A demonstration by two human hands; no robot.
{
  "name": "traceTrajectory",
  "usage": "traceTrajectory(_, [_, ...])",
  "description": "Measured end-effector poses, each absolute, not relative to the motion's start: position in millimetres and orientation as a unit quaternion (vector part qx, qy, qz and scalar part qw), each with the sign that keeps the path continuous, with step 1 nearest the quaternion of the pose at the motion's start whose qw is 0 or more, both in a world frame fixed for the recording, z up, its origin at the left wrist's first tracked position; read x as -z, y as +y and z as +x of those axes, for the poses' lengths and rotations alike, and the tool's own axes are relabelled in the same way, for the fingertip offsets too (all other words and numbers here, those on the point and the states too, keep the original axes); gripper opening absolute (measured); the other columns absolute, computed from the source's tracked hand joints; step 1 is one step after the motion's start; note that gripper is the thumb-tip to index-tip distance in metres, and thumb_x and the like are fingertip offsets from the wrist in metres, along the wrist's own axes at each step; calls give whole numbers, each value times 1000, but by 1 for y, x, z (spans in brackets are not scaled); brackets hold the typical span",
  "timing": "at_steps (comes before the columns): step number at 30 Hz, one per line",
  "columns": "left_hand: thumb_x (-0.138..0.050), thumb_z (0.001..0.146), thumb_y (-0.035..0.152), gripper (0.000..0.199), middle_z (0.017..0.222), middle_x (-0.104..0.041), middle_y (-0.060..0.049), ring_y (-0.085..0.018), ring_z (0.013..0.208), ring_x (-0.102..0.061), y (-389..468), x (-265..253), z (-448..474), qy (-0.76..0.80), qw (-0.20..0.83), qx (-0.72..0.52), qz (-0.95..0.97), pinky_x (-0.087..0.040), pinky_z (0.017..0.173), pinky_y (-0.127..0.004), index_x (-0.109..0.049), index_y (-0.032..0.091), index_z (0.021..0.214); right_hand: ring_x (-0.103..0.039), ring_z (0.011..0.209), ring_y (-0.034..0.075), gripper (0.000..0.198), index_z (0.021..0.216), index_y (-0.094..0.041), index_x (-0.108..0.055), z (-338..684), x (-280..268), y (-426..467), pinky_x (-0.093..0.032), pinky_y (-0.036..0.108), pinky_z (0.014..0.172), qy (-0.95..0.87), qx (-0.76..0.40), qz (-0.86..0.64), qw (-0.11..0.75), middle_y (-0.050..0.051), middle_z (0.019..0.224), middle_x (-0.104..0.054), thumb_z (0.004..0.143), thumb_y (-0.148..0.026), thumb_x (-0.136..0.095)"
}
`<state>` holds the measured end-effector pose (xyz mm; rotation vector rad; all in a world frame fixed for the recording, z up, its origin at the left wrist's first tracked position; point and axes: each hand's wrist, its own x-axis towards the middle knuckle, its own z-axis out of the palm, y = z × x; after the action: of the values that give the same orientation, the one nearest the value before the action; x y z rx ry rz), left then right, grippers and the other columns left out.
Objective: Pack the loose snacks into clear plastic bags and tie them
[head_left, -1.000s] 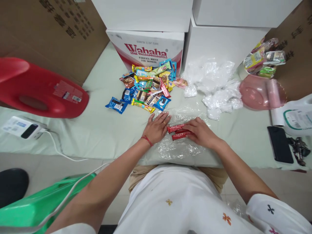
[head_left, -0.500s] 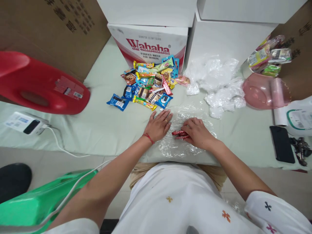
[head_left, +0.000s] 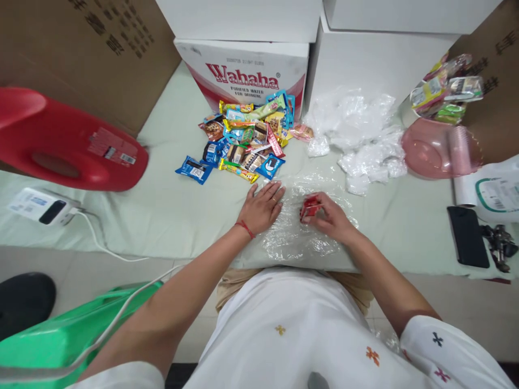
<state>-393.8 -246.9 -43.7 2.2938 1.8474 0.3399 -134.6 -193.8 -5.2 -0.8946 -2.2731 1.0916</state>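
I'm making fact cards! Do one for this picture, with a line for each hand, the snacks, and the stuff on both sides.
Left hand: flat, palm down, at the left edge of the clear plastic
Right hand: holding red packets over the clear plastic
Snack pile: mixed colourful wrappers, in front of the Wahaha box
Far left: red jug, lying on its side
Far right: black phone, beside keys

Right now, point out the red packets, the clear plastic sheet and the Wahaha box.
Red packets [head_left: 311, 205]: head view, visible red wrapping.
Clear plastic sheet [head_left: 288, 240]: head view, bare part nearer the wearer.
Wahaha box [head_left: 243, 73]: head view, printed front.
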Motion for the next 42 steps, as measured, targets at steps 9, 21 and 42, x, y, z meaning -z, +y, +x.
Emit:
traceTrajectory(9, [-34,107,37,53,167,-41,-8,-28,155,-38,-247,44,-395,615,82,-117,775,-16,127,-58,-46,27,157,-55,117,33,47,146,-21,-56,-136,-22,-177,-46,49,100,-924,-277,-243,100,17,132,-63,101,-34,-55])
traceTrajectory(21, [-35,108,36,52,166,-43,-9,-27,154,-39,-247,48,-395,612,71,-138,776,-16,128,-58,-45,26,158,-50,126,35,59,150,-18,-54,-154,-28,-173,-39,45,102,-951,-158,-257,-74,18,142,-60,97,-41,-66])
traceTrajectory(42, [-35,108,35,51,165,-45,-9,-24,154,-39,-246,44,-399,611,96,-153,771,-19,128,-56,-46,24,156,-68,98,31,32,113,-13,-75,-215,-46,-62,-50,38,85,-883,-128,-450,32,17,107,-74,93,-33,-59])
